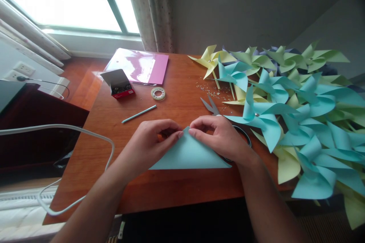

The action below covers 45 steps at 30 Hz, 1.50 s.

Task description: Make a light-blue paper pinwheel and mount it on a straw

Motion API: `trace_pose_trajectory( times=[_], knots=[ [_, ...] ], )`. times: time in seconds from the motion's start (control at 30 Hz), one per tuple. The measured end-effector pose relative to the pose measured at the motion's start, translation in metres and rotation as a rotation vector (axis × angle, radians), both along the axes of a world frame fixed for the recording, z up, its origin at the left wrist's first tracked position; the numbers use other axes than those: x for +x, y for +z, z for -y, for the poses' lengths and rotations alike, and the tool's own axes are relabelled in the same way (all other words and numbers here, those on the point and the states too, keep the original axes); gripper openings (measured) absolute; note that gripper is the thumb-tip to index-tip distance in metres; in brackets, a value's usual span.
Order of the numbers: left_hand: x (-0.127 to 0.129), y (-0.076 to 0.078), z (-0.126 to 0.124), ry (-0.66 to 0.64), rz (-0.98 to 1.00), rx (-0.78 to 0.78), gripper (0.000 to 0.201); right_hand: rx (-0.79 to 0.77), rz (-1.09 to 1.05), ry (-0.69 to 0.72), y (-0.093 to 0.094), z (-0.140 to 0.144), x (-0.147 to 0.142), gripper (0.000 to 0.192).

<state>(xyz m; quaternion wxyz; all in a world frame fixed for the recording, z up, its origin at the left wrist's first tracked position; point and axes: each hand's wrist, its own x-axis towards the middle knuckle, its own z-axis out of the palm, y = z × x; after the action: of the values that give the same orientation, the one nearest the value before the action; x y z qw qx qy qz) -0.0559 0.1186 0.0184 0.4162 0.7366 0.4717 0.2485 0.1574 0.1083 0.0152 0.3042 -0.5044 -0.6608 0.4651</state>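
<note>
A light blue sheet of paper (189,155), folded into a triangle, lies on the wooden table (148,190) in front of me. My left hand (152,142) and my right hand (221,136) both pinch the triangle's top corner, fingertips nearly meeting. Scissors (210,106) lie just beyond my right hand, partly hidden by it. A thin blue stick (139,114) lies beyond my left hand.
A big pile of blue, yellow and green paper pinwheels (299,117) fills the table's right side. A roll of tape (157,93), a small open red box (118,83) and a pink folder (137,66) sit farther back. Small pins (212,90) are scattered. A white cable (85,133) loops at left.
</note>
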Motion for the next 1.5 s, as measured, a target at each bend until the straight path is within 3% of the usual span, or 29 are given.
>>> trace_pose_trajectory(
  times=[0.2, 1.5],
  knots=[
    [-0.0014, 0.0025, 0.0002, -0.009, -0.022, -0.025, 0.019, -0.050, 0.008, 0.009, 0.0021, -0.0004, 0.0007, 0.013],
    [-0.0018, -0.0017, -0.0004, -0.029, -0.097, 0.024, 0.021, -0.026, 0.008, 0.039, -0.0012, 0.0001, 0.0015, 0.008]
  ],
)
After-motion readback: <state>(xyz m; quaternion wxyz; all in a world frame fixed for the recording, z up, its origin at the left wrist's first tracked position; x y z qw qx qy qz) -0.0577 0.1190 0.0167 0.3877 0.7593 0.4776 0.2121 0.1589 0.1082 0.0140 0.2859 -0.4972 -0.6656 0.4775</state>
